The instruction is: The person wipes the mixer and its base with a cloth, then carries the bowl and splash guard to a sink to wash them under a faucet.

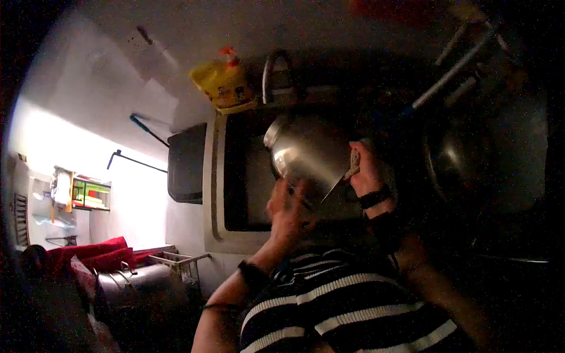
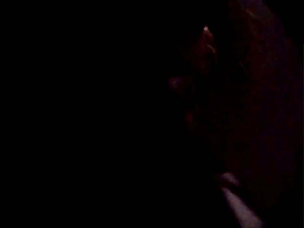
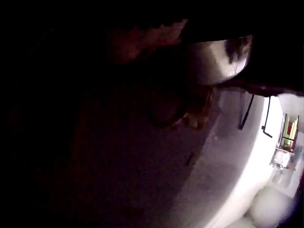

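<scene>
A shiny metal pot (image 1: 312,150) is tilted on its side over the dark sink (image 1: 216,176) in the head view. My right hand (image 1: 368,173) grips its right side, where a pale, rough-looking piece (image 1: 354,162) shows by the fingers. Below the pot, my left hand (image 1: 288,209) has its fingers extended towards the metal, blurred; contact is unclear. In the right wrist view the pot (image 3: 221,59) catches light beside my dim right hand (image 3: 142,45). The left wrist view is almost black, and the pot's inside is hidden.
Behind the sink stand a yellow bottle (image 1: 226,88) with a red top and a curved faucet (image 1: 268,79). A dark grey bin-like container (image 1: 187,167) is left of the sink. Further right lies a large round metal shape (image 1: 450,156). Red cloth (image 1: 94,256) hangs at lower left.
</scene>
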Available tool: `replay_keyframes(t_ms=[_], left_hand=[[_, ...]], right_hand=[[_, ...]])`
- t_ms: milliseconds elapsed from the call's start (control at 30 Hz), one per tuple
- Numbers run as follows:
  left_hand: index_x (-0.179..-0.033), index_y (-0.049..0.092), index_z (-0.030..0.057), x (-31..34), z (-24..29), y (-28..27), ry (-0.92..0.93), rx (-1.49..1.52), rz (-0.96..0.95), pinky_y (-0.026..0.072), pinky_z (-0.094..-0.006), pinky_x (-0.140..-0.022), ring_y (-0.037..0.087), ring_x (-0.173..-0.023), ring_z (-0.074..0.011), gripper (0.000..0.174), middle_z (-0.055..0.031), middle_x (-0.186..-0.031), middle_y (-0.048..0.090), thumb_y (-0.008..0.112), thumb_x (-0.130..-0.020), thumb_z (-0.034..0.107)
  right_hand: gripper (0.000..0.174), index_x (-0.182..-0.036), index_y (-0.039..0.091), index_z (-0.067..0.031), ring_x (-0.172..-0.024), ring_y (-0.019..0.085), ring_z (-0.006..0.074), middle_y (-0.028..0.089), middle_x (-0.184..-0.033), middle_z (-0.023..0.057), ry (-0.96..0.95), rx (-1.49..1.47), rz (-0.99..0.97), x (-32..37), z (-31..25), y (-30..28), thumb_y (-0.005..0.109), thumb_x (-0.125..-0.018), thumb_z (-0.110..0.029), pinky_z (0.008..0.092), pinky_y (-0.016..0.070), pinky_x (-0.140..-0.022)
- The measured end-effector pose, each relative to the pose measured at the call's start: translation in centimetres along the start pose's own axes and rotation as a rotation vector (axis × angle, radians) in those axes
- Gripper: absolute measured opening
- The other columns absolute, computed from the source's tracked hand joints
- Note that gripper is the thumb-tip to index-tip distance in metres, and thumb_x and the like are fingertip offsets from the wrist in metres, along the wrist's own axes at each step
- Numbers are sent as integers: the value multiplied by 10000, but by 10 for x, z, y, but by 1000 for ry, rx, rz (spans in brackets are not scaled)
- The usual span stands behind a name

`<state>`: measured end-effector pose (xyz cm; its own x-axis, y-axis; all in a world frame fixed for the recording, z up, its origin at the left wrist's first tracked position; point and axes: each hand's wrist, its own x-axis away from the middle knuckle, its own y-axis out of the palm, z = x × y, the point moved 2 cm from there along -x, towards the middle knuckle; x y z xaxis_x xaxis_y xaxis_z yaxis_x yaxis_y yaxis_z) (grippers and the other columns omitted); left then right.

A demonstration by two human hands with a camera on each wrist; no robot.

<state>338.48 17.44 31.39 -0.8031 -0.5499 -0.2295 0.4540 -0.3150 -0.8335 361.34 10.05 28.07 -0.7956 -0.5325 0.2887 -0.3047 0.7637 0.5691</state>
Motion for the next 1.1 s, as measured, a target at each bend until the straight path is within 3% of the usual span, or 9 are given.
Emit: replay_keyframes(t_ms=[100,200,333,433,600,667,767,900,1100], left_hand=[[-1346,321,127,-28,27,7,267,-229,103,137,-568,-990,251,-1284,-404,709,-145,-1424,245,651,-732,256],[-1335,356,128,-31,28,0,286,-110,383,90,-586,-1006,191,-1313,-406,656,-121,-1414,294,624,-745,229],[-1230,499,49,-39,20,-64,52,436,549,231,-418,-1047,348,-1264,-291,481,-116,-1289,472,502,-760,-52],[-1202,509,-10,-28,15,-114,-185,814,509,366,-338,-956,486,-1113,-217,400,-134,-1213,526,469,-808,-70],[-1177,510,-63,-9,4,-139,-278,690,393,441,-289,-882,558,-1004,-183,334,-141,-1127,578,463,-847,-37],[-1156,526,-66,-13,14,-145,-363,919,353,445,-292,-875,564,-987,-184,327,-136,-1092,595,475,-835,-32],[-1135,551,-53,-7,45,-165,-330,876,313,446,-295,-874,572,-967,-183,365,-128,-1055,613,502,-774,-68],[-1135,558,-42,31,54,-180,-431,900,412,439,-289,-878,573,-973,-181,417,-131,-1068,609,519,-724,-106],[-1126,567,-37,79,15,-198,-429,771,676,438,-288,-873,571,-984,-181,417,-137,-1084,604,527,-719,-116]], right_hand=[[235,-996,549,-136,-942,485,150,505,-985,11,113,-92,-20,25,-9,37,633,-792,-218,299,419,-743],[388,-1116,498,-113,-1018,461,175,481,-1090,35,61,10,-191,59,-19,81,645,-785,-252,313,408,-831],[417,-1136,493,-104,-1036,459,190,483,-1112,48,-503,596,-594,88,-4,101,641,-779,-260,317,405,-859],[402,-1123,504,-103,-1034,463,196,488,-1107,52,-780,956,-907,88,-23,103,636,-773,-248,318,409,-860],[378,-1103,521,-102,-1030,468,205,496,-1100,58,-844,1538,-1585,56,-73,140,628,-763,-229,319,415,-862],[368,-1094,528,-102,-1029,471,209,500,-1098,61,-824,1640,-1837,51,-71,158,624,-760,-221,320,418,-863],[355,-1082,539,-101,-1027,474,214,505,-1093,64,-846,1638,-2086,62,-53,181,619,-754,-209,321,422,-864],[338,-1066,553,-100,-1024,479,221,512,-1088,70,-982,1510,-2267,98,-1,188,613,-746,-194,322,427,-865],[316,-1041,575,-99,-1020,485,232,522,-1079,77,-1238,1267,-2132,193,109,151,602,-734,-170,324,434,-867]])
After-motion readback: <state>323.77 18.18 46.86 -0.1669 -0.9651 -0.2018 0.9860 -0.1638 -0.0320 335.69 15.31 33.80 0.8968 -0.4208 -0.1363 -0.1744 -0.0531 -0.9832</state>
